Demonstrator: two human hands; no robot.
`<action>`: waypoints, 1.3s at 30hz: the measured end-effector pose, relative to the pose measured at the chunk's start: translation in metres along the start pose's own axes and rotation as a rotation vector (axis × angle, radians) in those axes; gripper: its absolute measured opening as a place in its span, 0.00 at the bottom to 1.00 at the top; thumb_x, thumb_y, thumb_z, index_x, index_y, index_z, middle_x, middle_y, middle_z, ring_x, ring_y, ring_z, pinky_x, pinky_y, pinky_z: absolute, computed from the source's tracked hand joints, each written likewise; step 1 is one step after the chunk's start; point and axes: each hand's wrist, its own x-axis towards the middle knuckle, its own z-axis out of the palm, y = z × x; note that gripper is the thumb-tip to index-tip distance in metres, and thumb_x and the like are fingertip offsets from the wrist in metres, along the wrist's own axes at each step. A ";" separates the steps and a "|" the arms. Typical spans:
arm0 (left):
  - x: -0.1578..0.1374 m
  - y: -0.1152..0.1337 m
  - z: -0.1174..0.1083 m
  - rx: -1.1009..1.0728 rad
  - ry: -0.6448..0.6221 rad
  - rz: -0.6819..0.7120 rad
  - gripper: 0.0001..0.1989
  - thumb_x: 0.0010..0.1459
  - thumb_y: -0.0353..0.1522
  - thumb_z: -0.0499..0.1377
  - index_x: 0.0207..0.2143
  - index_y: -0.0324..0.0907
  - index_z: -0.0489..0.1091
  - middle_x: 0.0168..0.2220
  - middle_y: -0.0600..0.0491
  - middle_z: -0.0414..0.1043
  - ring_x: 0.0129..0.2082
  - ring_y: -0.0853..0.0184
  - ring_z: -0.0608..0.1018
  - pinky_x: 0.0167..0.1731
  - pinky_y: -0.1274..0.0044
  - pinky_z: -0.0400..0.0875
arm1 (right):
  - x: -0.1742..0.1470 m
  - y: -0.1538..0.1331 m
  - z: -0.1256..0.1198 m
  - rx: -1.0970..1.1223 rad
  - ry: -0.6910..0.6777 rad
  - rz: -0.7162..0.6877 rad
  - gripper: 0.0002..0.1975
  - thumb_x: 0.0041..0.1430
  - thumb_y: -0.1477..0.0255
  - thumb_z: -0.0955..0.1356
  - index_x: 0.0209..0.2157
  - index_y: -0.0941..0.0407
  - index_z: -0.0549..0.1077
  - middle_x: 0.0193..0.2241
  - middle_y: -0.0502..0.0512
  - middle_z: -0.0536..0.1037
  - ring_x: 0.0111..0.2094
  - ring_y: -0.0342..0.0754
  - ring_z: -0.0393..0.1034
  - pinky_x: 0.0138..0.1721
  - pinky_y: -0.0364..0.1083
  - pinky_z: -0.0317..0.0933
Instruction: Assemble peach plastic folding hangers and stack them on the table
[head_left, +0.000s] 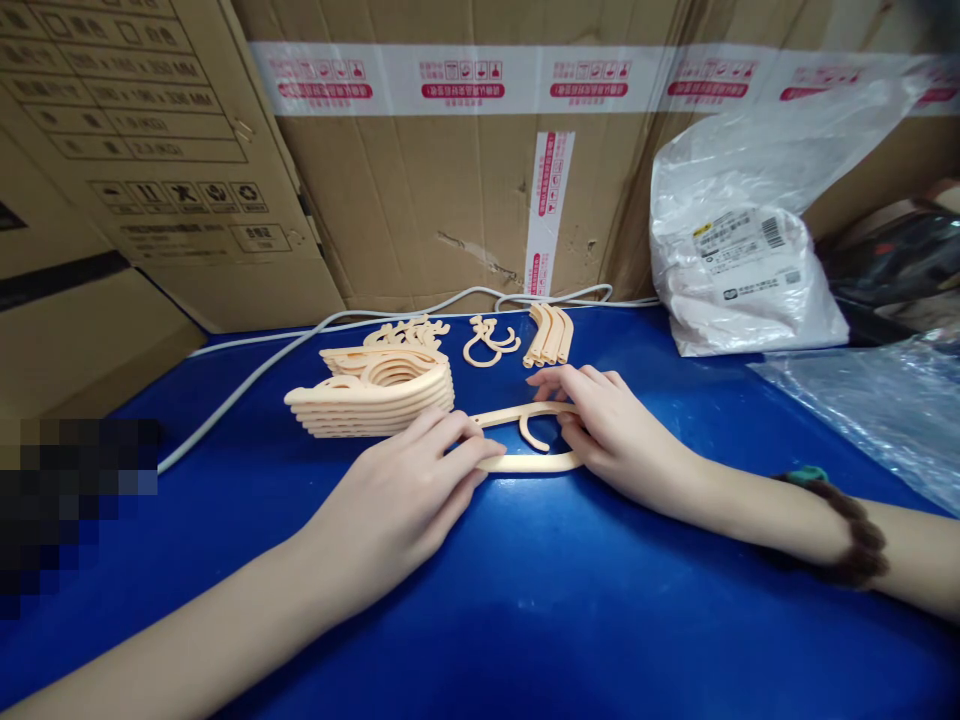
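Observation:
On the blue tabletop, a cream plastic folding hanger (536,463) lies between my two hands, its small curved hook inside the frame. My left hand (420,480) grips the hanger's left end, fingers over both bars. Its right end is closed in my right hand (611,410), thumb on the near side, fingers at the far bar; the fingers partly hide that end. Just beyond my left hand stands a neat stack of similar hangers (375,395). Behind are loose hooks (491,345), a heap of small cream pieces (409,331) and several curved hanger arms (549,335).
Large cardboard boxes (420,190) wall off the back and left. A white cable (255,375) runs along the table's rear and down the left. At the back right stands a white plastic bag (742,270) with a label, beside clear plastic wrap (877,400).

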 end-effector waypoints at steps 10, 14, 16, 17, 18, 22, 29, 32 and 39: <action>0.000 0.000 0.000 -0.031 -0.021 0.003 0.12 0.68 0.29 0.48 0.47 0.43 0.69 0.43 0.50 0.69 0.44 0.62 0.71 0.42 0.70 0.68 | 0.000 -0.003 -0.002 0.012 -0.008 0.009 0.20 0.56 0.84 0.59 0.50 0.57 0.63 0.42 0.58 0.75 0.44 0.53 0.66 0.43 0.52 0.56; 0.000 0.001 -0.001 -0.056 -0.034 -0.001 0.12 0.68 0.29 0.48 0.47 0.43 0.69 0.42 0.51 0.69 0.43 0.63 0.71 0.42 0.71 0.68 | -0.001 -0.007 -0.004 -0.052 -0.019 -0.046 0.13 0.60 0.80 0.60 0.46 0.56 0.65 0.45 0.59 0.74 0.46 0.55 0.65 0.44 0.53 0.55; 0.000 0.002 -0.001 -0.050 -0.056 0.005 0.12 0.68 0.29 0.48 0.46 0.43 0.69 0.42 0.51 0.69 0.42 0.63 0.71 0.41 0.71 0.68 | -0.001 -0.010 -0.006 -0.076 -0.026 -0.085 0.11 0.62 0.78 0.60 0.45 0.56 0.67 0.45 0.59 0.73 0.45 0.54 0.64 0.44 0.53 0.56; 0.001 0.002 -0.002 -0.039 -0.068 0.009 0.12 0.68 0.30 0.47 0.46 0.43 0.69 0.42 0.51 0.69 0.41 0.62 0.72 0.41 0.70 0.68 | -0.001 -0.012 -0.007 -0.081 -0.025 -0.115 0.10 0.63 0.77 0.60 0.44 0.57 0.67 0.45 0.59 0.73 0.44 0.54 0.64 0.43 0.52 0.56; 0.001 0.002 -0.002 -0.025 -0.079 0.014 0.12 0.68 0.30 0.47 0.46 0.43 0.69 0.42 0.50 0.69 0.41 0.62 0.72 0.40 0.70 0.69 | -0.002 -0.013 -0.008 -0.085 -0.022 -0.155 0.09 0.64 0.77 0.60 0.44 0.57 0.68 0.44 0.60 0.73 0.43 0.53 0.64 0.43 0.52 0.56; 0.000 0.002 -0.003 0.037 -0.090 0.055 0.14 0.67 0.29 0.46 0.48 0.41 0.68 0.44 0.48 0.69 0.42 0.59 0.72 0.39 0.68 0.70 | -0.005 -0.017 -0.011 -0.094 -0.030 -0.342 0.11 0.67 0.73 0.59 0.44 0.60 0.70 0.44 0.62 0.72 0.42 0.52 0.63 0.42 0.51 0.57; -0.001 0.002 -0.004 0.098 -0.090 0.091 0.14 0.67 0.28 0.46 0.47 0.39 0.69 0.43 0.46 0.70 0.40 0.58 0.73 0.38 0.67 0.71 | -0.004 -0.018 -0.010 -0.098 -0.069 -0.416 0.13 0.68 0.69 0.59 0.39 0.59 0.73 0.35 0.58 0.73 0.35 0.49 0.62 0.38 0.48 0.57; -0.001 0.002 -0.004 0.081 -0.086 0.101 0.14 0.67 0.28 0.46 0.47 0.39 0.69 0.44 0.46 0.70 0.42 0.59 0.73 0.39 0.68 0.71 | -0.004 -0.019 -0.010 -0.096 -0.087 -0.467 0.14 0.68 0.69 0.59 0.37 0.60 0.74 0.33 0.57 0.73 0.35 0.48 0.63 0.38 0.47 0.57; -0.001 0.001 -0.004 0.097 -0.086 0.107 0.14 0.67 0.28 0.46 0.47 0.38 0.69 0.45 0.44 0.70 0.42 0.58 0.73 0.39 0.68 0.72 | -0.005 -0.017 -0.009 -0.013 -0.167 -0.457 0.10 0.66 0.72 0.61 0.40 0.61 0.72 0.37 0.58 0.72 0.40 0.48 0.65 0.44 0.45 0.61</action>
